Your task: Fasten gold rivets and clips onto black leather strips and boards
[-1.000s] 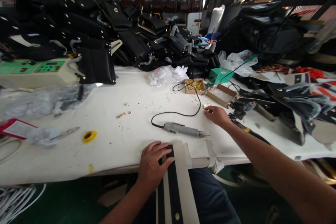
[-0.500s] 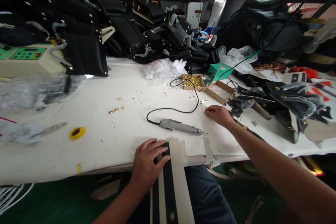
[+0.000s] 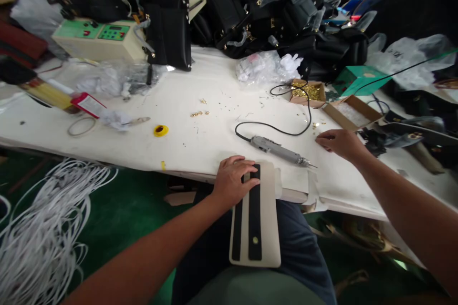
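My left hand (image 3: 234, 181) lies on the upper end of a cream panel (image 3: 269, 228) with two black strips, its fingers stretched out and the thumb apart. The panel slopes from the table edge onto my lap, and a small round gold-coloured piece (image 3: 255, 240) shows on one strip. At the right, my right hand (image 3: 338, 144) touches the tabletop with thumb and fingertips pinched together. Whatever is between them is hidden. Small gold-coloured pieces (image 3: 315, 126) lie just beyond those fingertips. Between my hands rests a grey corded electric screwdriver (image 3: 277, 149), its bit pointing right.
A cardboard box of gold-coloured hardware (image 3: 307, 93) stands beside another open box (image 3: 352, 112) and a green box (image 3: 363, 80). Yellow tape (image 3: 161, 130) lies left. Black bags (image 3: 168, 38) crowd the back; a plastic bag (image 3: 266, 67) sits before them. White cords (image 3: 50, 228) cover the floor.
The view has swung left and down, showing more of the panel and floor. My left hand stays on the panel; my right hand stays pinched near the small gold-coloured pieces.
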Demonstrator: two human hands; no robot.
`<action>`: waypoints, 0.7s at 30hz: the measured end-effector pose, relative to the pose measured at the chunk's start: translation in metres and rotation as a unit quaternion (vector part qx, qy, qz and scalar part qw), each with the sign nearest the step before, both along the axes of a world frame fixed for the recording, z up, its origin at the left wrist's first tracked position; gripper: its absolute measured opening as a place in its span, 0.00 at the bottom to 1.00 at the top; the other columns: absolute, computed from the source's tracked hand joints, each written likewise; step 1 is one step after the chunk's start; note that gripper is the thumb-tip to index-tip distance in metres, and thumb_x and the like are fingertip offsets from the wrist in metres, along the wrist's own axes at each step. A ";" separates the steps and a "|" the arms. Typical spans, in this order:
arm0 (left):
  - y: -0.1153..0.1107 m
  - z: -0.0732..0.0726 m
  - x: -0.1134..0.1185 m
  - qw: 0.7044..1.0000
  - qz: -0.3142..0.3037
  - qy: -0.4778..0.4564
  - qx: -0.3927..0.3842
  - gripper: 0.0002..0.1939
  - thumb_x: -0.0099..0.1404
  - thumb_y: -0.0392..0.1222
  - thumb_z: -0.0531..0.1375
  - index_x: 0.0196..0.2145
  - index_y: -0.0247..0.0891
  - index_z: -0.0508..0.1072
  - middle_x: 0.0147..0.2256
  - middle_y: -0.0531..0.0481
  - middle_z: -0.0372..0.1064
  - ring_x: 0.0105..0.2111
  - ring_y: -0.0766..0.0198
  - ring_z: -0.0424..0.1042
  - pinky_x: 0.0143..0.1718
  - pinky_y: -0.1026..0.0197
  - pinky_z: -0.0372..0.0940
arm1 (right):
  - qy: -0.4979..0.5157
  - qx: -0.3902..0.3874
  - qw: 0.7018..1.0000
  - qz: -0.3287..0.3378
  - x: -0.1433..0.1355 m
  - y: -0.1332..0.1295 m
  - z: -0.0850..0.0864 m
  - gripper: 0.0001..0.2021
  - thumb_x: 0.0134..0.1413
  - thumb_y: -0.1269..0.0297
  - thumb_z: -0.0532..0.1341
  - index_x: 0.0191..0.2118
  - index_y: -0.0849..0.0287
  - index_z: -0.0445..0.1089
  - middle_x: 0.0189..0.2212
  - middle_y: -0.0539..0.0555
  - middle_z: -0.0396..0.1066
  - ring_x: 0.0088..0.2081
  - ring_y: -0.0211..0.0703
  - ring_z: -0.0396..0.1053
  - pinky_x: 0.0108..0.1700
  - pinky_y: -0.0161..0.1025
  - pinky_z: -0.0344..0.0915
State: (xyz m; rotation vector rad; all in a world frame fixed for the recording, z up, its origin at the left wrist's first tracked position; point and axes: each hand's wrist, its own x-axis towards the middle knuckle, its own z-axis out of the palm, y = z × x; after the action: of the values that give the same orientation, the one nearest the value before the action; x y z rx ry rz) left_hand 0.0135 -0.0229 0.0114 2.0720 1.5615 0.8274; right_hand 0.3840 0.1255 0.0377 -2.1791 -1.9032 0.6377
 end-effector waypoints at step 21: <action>-0.001 -0.003 -0.001 1.000 -0.021 -0.006 -0.005 0.14 0.61 0.48 0.71 0.44 0.46 0.79 0.53 0.55 0.78 0.59 0.52 0.67 0.62 0.47 0.58 | 0.070 0.128 0.989 -0.015 -0.072 -0.056 0.030 0.13 0.59 0.54 0.63 0.40 0.58 0.78 0.25 0.54 0.75 0.30 0.44 0.73 0.36 0.38 0.63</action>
State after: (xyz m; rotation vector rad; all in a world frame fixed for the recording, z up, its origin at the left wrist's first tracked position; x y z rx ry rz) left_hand 0.0126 -0.0243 0.0088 2.0814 1.5084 0.8138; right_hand 0.3122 0.0700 0.0680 -1.9481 -1.7692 0.4948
